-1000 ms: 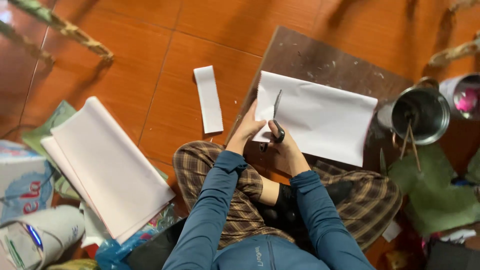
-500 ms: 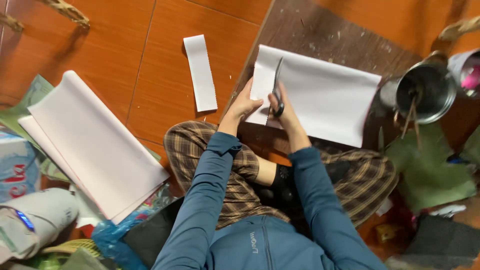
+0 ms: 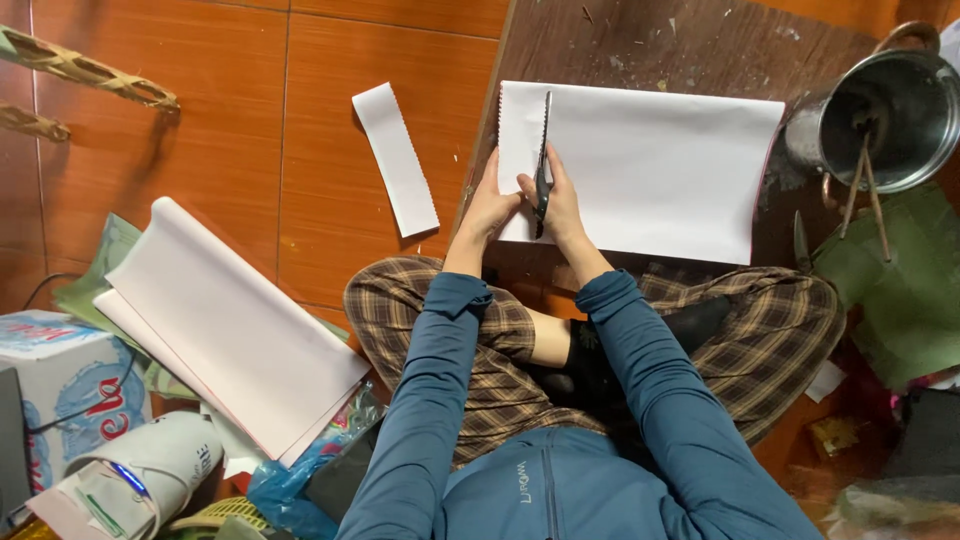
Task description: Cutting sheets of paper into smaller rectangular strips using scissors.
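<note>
You're mid-cut on the white paper sheet (image 3: 640,170) lying on the dark board (image 3: 700,50), right hand (image 3: 560,205) closed around the scissors (image 3: 543,165), left hand (image 3: 487,205) pinching the sheet's edge, so I'd say run that blade straight.

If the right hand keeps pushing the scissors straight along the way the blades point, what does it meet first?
The right hand drives the scissors up through the white paper sheet. Only more paper lies ahead to its far edge, then bare wooden board, seemingly clear.
</note>
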